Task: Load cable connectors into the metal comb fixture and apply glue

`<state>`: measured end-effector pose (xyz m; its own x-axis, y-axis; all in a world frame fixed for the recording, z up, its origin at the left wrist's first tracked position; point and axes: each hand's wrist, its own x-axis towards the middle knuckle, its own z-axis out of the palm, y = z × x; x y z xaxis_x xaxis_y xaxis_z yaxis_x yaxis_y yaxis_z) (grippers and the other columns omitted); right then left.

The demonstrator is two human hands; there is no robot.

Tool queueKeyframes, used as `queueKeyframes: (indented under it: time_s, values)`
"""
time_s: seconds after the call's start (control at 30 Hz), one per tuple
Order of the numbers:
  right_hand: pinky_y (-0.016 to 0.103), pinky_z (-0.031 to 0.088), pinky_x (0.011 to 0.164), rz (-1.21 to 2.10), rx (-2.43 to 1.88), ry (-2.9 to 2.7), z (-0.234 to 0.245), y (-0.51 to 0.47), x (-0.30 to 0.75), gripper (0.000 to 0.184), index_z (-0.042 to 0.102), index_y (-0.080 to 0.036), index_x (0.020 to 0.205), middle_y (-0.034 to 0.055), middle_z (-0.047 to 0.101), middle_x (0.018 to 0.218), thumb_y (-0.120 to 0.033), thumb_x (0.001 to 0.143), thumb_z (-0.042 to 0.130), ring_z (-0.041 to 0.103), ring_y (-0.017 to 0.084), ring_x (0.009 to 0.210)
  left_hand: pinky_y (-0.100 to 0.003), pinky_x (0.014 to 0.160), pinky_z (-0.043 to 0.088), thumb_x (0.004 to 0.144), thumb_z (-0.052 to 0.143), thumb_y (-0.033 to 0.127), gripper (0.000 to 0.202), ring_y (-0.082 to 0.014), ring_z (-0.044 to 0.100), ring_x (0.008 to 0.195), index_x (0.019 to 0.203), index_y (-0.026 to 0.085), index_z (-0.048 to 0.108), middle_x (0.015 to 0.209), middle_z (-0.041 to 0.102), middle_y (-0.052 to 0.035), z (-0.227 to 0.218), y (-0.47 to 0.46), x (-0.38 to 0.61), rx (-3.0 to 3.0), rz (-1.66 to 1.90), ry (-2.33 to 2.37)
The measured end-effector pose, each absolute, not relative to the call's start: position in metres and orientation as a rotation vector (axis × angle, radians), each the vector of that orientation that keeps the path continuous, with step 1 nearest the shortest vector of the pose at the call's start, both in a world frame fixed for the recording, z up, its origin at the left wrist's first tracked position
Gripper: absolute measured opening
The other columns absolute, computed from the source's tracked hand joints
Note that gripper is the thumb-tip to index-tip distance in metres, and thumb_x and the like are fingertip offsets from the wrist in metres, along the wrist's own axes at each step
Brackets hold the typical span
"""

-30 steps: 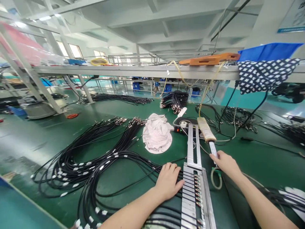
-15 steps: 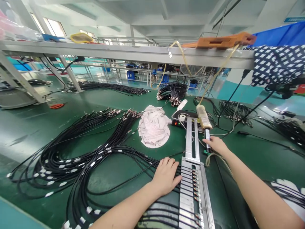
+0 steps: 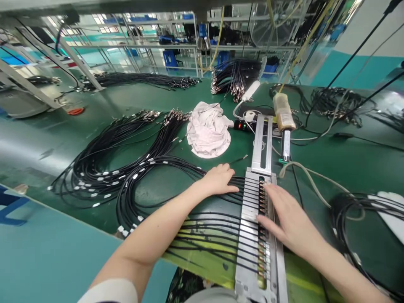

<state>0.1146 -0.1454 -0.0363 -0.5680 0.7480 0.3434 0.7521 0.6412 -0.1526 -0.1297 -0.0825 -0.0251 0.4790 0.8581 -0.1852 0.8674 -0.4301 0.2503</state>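
Black cables (image 3: pixel 104 176) sprawl in loops across the green bench (image 3: pixel 347 164). The left hand (image 3: pixel 217 180) presses flat, unclenched, on cables entering a slotted metal fixture (image 3: pixel 255 227); behind lies a white cloth (image 3: pixel 210 130). The right hand (image 3: pixel 288 219) rests open over the fixture's connectors, apparently grasping nothing.

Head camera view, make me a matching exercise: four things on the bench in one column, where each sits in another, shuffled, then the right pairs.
Things:
1. left hand
2. right hand
3. white cloth
4. soldering iron

Places:
A. bunched on the green mat beyond the left hand
B. flat on the metal jig, over the connector ends
C. lying right of the jig's far rail
D. pressing the black cables just left of the jig

Pairs: 1-D, 2-B, 3-A, 4-C
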Motion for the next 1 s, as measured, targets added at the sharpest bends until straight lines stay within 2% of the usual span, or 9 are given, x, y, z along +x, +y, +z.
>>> queueKeyframes:
  time_s: [0.07, 0.13, 0.23, 0.33, 0.47, 0.6, 0.83, 0.93, 1.0]
  values:
    - [0.050, 0.040, 0.099, -0.014, -1.216, -2.502, -0.055, -0.166, 0.111, 0.080, 0.017, -0.010, 0.145, 0.0209, 0.042, 0.137, -0.057, 0.086, 0.045, 0.039, 0.033, 0.127, -0.028, 0.081, 0.042, 0.075, 0.062, 0.054, 0.056, -0.0223, 0.054, 0.097, 0.115, 0.017, 0.051, 0.111, 0.053, -0.0070, -0.020, -0.072, -0.128, 2.402, -0.118, 1.347]
    - [0.053, 0.039, 0.100, 0.009, -1.295, -2.466, -0.069, -0.173, 0.111, 0.087, 0.007, -0.010, 0.147, 0.0221, 0.037, 0.140, -0.060, 0.085, 0.044, 0.034, 0.035, 0.130, -0.025, 0.074, 0.043, 0.067, 0.068, 0.055, 0.063, -0.0209, 0.057, 0.092, 0.115, 0.018, 0.049, 0.105, 0.057, -0.0048, -0.016, -0.061, -0.126, 2.374, -0.219, 1.218]
    - [0.054, 0.037, 0.102, 0.056, -1.363, -2.406, -0.079, -0.172, 0.111, 0.091, 0.003, -0.011, 0.147, 0.0224, 0.032, 0.143, -0.061, 0.084, 0.044, 0.029, 0.036, 0.133, -0.025, 0.067, 0.042, 0.057, 0.076, 0.049, 0.071, -0.0225, 0.058, 0.087, 0.114, 0.017, 0.047, 0.096, 0.061, -0.0046, -0.014, -0.050, -0.122, 2.320, -0.352, 1.125]
    - [0.053, 0.035, 0.103, 0.100, -1.384, -2.374, -0.079, -0.171, 0.110, 0.091, 0.003, -0.009, 0.147, 0.0232, 0.030, 0.144, -0.061, 0.084, 0.044, 0.028, 0.035, 0.134, -0.026, 0.068, 0.041, 0.051, 0.079, 0.039, 0.060, -0.0220, 0.057, 0.085, 0.100, 0.017, 0.052, 0.090, 0.060, -0.0028, -0.013, -0.045, -0.119, 2.209, -0.352, 1.142]
    - [0.053, 0.035, 0.103, 0.175, -1.419, -2.353, -0.077, -0.172, 0.108, 0.091, 0.001, -0.011, 0.147, 0.0220, 0.029, 0.145, -0.060, 0.084, 0.045, 0.026, 0.034, 0.135, -0.023, 0.058, 0.040, 0.058, 0.072, 0.032, 0.032, -0.0147, 0.056, 0.067, 0.075, 0.017, 0.051, 0.072, 0.056, 0.0021, -0.013, -0.040, -0.119, 2.015, -0.354, 1.082]
    - [0.050, 0.033, 0.106, 0.193, -1.447, -2.350, -0.077, -0.174, 0.106, 0.091, 0.005, -0.007, 0.146, 0.0226, 0.028, 0.146, -0.062, 0.084, 0.042, 0.024, 0.034, 0.136, -0.020, 0.043, 0.032, 0.068, 0.066, 0.032, 0.026, -0.0075, 0.042, 0.044, 0.071, 0.018, 0.044, 0.054, 0.043, 0.0060, -0.012, -0.037, -0.124, 1.821, -0.324, 1.025]
    - [0.050, 0.033, 0.107, 0.266, -1.500, -2.334, -0.074, -0.175, 0.104, 0.100, 0.004, -0.005, 0.146, 0.0242, 0.026, 0.146, -0.067, 0.080, 0.045, 0.021, 0.034, 0.137, -0.017, 0.040, 0.014, 0.073, 0.065, 0.037, 0.030, -0.0020, 0.026, 0.041, 0.070, 0.018, 0.042, 0.054, 0.033, 0.0066, 0.001, -0.032, -0.128, 1.668, -0.133, 0.998]
    - [0.049, 0.033, 0.107, 0.285, -1.521, -2.311, -0.074, -0.175, 0.103, 0.099, 0.005, -0.003, 0.146, 0.0248, 0.026, 0.146, -0.066, 0.081, 0.045, 0.021, 0.033, 0.137, -0.018, 0.039, 0.014, 0.074, 0.063, 0.038, 0.029, -0.0030, 0.025, 0.040, 0.069, 0.018, 0.042, 0.052, 0.031, 0.0072, -0.001, -0.033, -0.126, 1.667, -0.061, 1.026]
    - [0.049, 0.033, 0.107, 0.272, -1.518, -2.311, -0.074, -0.175, 0.103, 0.097, 0.007, -0.002, 0.146, 0.0246, 0.026, 0.146, -0.065, 0.082, 0.044, 0.021, 0.033, 0.137, -0.020, 0.039, 0.019, 0.079, 0.054, 0.041, 0.027, -0.0047, 0.028, 0.040, 0.069, 0.019, 0.042, 0.052, 0.033, 0.0068, -0.006, -0.037, -0.124, 1.783, -0.095, 1.067]
